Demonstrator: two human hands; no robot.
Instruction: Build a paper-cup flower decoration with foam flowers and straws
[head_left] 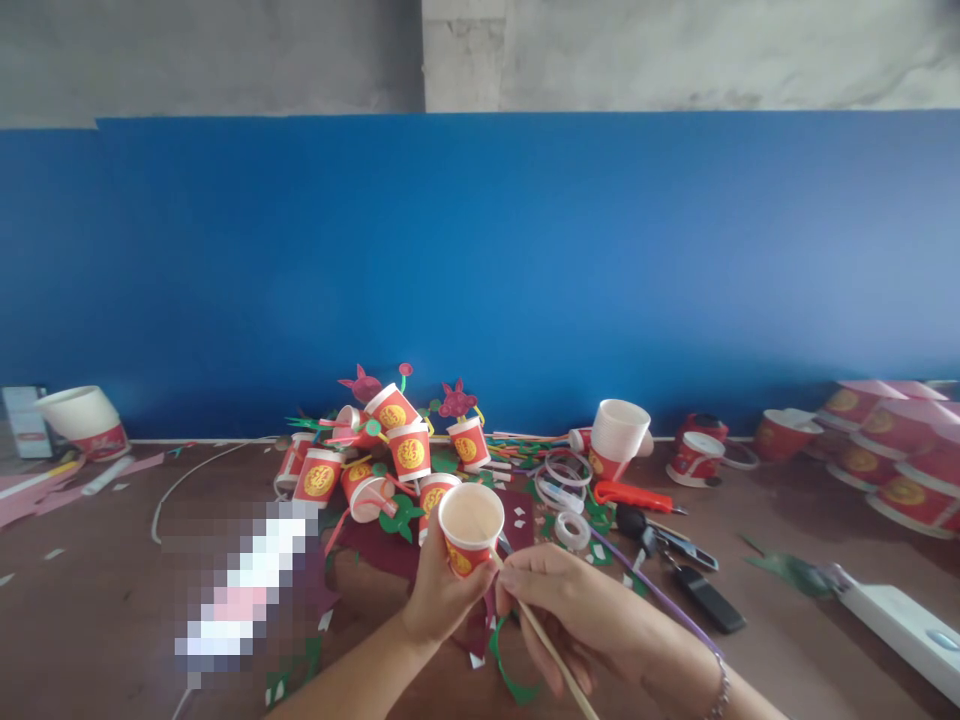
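Note:
My left hand [439, 598] is wrapped around a red and white paper cup [466, 560] with a yellow emblem. The cup's open mouth faces up and tilts a little toward me. In my right hand [574, 600] a thin, pale wooden stick [553, 652] is pinched between thumb and fingers. Its tip meets the cup's right side just under the rim, near my left thumb; whether it pierces the wall I cannot tell. Beyond the cup lies a pile of similar cups [411, 452], some bearing coloured paper flowers [457, 400] and green leaf shapes.
Stacked white-rimmed cups [621, 430], a clear tape roll [572, 530], a red-handled tool [636, 496] and a black key fob [706, 597] are on the right. A pixelated bright device [251, 585] lies left. Paper scraps litter the brown table, backed by a blue panel [480, 250].

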